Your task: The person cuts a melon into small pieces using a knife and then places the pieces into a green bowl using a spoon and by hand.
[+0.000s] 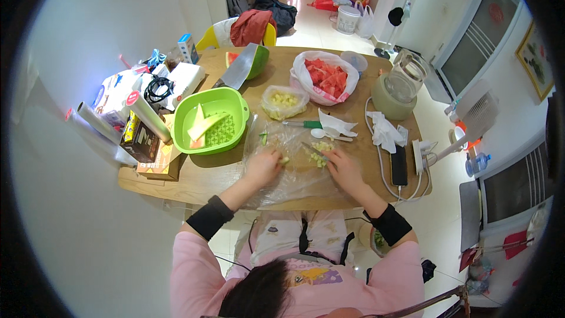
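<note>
My right hand (346,168) grips a small knife (312,149), its blade angled to the upper left beside a pile of pale green diced pieces (322,146). My left hand (265,167) is curled at the fingertips around a pale green piece (285,159), possibly melon rind. Both hands are low over a clear plastic sheet (287,185) spread on the wooden table (212,181). A dark green peel scrap (263,138) lies beyond my left hand. Past the dice are a white spoon (318,133) and a peeler-like tool with a green handle (312,124).
At left, a green basin (242,117) holds rind strips. A large cleaver (242,68) rests against a cut watermelon (259,62). Farther back are a bag of red watermelon chunks (325,78) and a bag of pale dice (284,98). A phone (398,165) with cables lies at right.
</note>
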### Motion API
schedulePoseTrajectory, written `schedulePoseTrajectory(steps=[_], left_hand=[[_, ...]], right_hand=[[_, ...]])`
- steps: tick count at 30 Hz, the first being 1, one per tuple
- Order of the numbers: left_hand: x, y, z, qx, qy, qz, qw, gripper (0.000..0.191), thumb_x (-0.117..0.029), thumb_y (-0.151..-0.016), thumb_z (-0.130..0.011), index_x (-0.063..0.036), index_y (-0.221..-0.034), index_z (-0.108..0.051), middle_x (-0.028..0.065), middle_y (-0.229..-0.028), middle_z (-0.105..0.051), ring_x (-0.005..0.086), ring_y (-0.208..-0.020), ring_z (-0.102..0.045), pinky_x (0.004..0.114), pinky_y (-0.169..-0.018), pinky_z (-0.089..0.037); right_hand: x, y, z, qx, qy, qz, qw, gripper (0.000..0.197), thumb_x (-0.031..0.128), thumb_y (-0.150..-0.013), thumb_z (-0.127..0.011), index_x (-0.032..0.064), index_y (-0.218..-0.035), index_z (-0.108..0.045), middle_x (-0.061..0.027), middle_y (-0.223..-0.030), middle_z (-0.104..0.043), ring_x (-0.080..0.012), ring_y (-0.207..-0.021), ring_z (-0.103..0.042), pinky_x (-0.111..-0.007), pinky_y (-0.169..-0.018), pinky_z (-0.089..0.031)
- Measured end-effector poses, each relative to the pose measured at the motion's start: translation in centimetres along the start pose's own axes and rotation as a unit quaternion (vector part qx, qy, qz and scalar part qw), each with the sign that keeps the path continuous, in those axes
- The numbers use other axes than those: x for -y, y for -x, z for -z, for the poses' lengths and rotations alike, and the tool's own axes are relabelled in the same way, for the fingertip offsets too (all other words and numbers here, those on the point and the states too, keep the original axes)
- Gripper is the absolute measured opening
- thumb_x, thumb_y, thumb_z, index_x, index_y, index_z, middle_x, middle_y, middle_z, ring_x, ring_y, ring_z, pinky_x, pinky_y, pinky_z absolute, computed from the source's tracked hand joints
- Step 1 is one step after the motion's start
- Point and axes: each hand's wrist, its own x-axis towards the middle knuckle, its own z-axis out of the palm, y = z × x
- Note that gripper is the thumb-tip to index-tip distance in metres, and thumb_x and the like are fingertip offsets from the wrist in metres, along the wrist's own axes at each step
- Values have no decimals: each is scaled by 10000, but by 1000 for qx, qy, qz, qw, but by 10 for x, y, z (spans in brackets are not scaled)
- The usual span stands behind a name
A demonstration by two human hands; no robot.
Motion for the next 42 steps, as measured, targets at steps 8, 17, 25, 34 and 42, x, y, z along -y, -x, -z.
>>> schedulePoseTrajectory(steps=[8,17,25,34,42], left_hand=[[-42,23,-18,46,57,-15,997,200,-182,-764,-617,-32,-877,-551,143,-826,-575,320,-754,-576,409,-636,-467],[-43,58,-27,-2,-32,-91,995,608,-227,-736,-665,28,-1223,-405,191,-1245,-405,349,-1146,-407,444,-988,-324],[-38,67,-32,-16,-18,-47,999,708,-270,-745,-663,67,-1271,-331,230,-1318,-317,386,-1247,-294,488,-1056,-226],[-43,50,3,31,-37,-111,993,469,-222,-780,-622,23,-1153,-479,193,-1209,-442,359,-1121,-429,427,-980,-345],[-42,12,6,98,-54,-76,991,178,-251,-792,-599,-75,-815,-612,87,-785,-583,269,-771,-590,385,-650,-478]], right_hand=[[0,12,-7,-5,-15,0,1000,310,80,-823,-538,112,-1129,-572,-95,-950,-568,-298,-790,-576,-366,-657,-476],[4,41,-8,3,49,80,996,318,66,-771,-555,107,-1084,-592,-80,-955,-589,-242,-782,-602,-345,-649,-493],[-6,67,-14,-17,45,134,990,318,57,-763,-537,92,-1075,-583,-82,-991,-590,-259,-879,-589,-335,-695,-495],[-17,62,1,35,-39,76,996,318,58,-773,-533,94,-1087,-569,-58,-1022,-588,-271,-845,-597,-355,-681,-497],[-14,10,-2,75,7,83,994,273,84,-809,-476,77,-1065,-571,-98,-957,-564,-293,-817,-599,-388,-667,-496]])
